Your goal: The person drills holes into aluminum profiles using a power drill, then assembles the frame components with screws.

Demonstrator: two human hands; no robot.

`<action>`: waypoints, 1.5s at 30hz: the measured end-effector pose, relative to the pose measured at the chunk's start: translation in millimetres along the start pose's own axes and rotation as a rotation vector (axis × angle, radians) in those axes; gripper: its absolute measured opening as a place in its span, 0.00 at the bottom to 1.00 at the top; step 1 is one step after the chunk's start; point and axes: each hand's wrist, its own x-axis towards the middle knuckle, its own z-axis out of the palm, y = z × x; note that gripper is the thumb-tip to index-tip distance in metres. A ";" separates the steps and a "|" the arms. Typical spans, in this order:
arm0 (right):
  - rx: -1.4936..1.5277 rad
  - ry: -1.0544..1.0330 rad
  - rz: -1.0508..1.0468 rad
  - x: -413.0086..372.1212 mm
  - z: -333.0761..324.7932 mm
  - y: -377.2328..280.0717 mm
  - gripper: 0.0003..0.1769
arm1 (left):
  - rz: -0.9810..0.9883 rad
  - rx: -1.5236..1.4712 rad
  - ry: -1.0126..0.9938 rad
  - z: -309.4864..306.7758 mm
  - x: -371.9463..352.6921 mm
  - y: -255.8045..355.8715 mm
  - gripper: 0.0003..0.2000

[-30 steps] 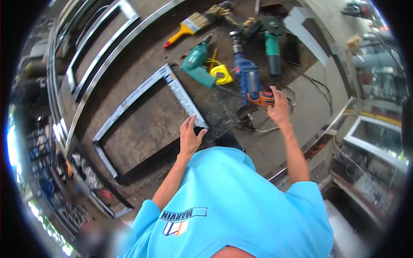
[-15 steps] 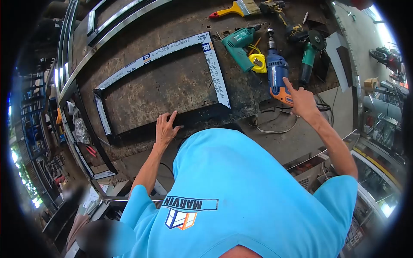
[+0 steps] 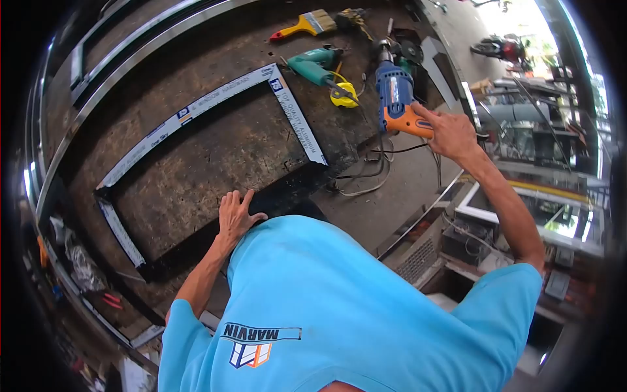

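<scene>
Head view, looking down on the workbench. My right hand now closes around the orange grip of the blue drill. Half a second ago only an outstretched finger touched that grip. The drill lies near the right edge of the bench, chuck pointing to the far edge, and its cord loops across the bench just nearer me. I cannot tell whether the tool is already lifted off the surface. The change means that the drill has passed from merely touched to firmly in hand.

My left hand lies flat, fingers spread wide, holding nothing. It presses on the dark near rail of the aluminium frame, where it also lay half a second ago. A second ago it rested further right, at the frame's near right corner. The frame lies flat across the middle of the bench, its taped right rail ending near the cord.

Beside the drill, toward the far edge, lie a green drill, a yellow tape measure and a paintbrush, none of them touched.
</scene>
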 end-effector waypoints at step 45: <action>1.964 0.323 0.691 -380.9 31.5 -165.4 0.41 | 0.174 0.155 -0.516 -15.7 71.5 37.0 0.30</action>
